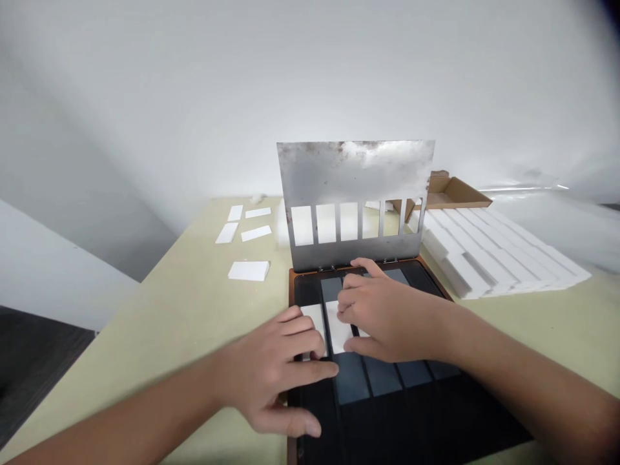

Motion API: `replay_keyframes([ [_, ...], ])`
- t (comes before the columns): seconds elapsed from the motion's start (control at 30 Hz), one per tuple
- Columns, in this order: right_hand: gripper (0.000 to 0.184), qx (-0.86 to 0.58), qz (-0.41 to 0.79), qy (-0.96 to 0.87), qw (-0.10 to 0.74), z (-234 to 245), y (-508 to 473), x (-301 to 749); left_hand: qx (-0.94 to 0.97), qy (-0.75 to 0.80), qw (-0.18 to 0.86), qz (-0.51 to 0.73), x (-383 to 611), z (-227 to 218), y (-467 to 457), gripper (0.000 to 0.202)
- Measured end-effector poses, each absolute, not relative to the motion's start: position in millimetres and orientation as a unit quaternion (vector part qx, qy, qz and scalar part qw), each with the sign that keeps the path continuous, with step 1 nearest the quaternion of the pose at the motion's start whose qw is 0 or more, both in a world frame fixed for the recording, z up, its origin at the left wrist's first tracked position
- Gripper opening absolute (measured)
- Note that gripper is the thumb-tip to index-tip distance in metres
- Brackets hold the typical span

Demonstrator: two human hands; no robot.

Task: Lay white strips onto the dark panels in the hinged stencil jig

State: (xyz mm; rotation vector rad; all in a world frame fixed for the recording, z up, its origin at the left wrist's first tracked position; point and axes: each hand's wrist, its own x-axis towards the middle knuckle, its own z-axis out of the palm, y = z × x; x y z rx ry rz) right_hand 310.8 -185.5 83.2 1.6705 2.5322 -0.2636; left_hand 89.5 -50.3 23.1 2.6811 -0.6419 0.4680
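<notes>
White card [338,329] lies in our black slotted tray [314,413], long axis pointing toward the hinged steel plate [353,181]. Our right hand [390,316] curls over it, pinch unclear; our left hand [271,371] spreads just beside it.

The pale green counter [159,303] carries loose white cards [248,270], a black board [387,420], long rows of white bars [494,248], and an open cardboard box [448,192].
</notes>
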Motion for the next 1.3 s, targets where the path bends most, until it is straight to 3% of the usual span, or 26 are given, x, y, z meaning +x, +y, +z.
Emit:
replay_keyframes([
  [0.13, 0.034, 0.544, -0.073, 0.835, 0.044, 80.8, -185.4, 310.0, 0.944, -0.239, 0.164, 0.158, 89.1, 24.6, -51.4, 0.054],
  [0.33, 0.067, 0.528, -0.059, 0.846, 0.053, 77.7, -182.9, 310.0, 0.947, -0.253, 0.149, 0.132, 89.9, 26.0, -54.2, 0.060],
  [0.57, 0.081, 0.529, -0.062, 0.845, 0.048, 77.8, -183.4, 307.5, 0.959, -0.211, 0.112, 0.152, 87.0, 16.4, -49.1, 0.063],
  [0.67, 0.075, 0.536, -0.055, 0.841, 0.043, 77.8, -185.4, 304.4, 0.966, -0.177, 0.097, 0.159, 87.2, 14.2, -47.2, 0.063],
  [1.0, 0.020, 0.559, -0.048, 0.827, 0.025, 71.2, -180.8, 307.7, 0.923, -0.153, 0.132, 0.328, 86.8, 16.7, -44.3, 0.052],
  [1.13, 0.018, 0.562, -0.059, 0.825, 0.018, 69.1, -177.0, 311.7, 0.930, -0.270, 0.105, 0.226, 88.8, 30.1, -53.2, 0.052],
  [1.3, 0.008, 0.566, -0.073, 0.821, -0.010, 65.4, -175.1, 314.5, 0.954, -0.248, 0.105, 0.129, 95.0, 37.6, -58.5, 0.062],
])
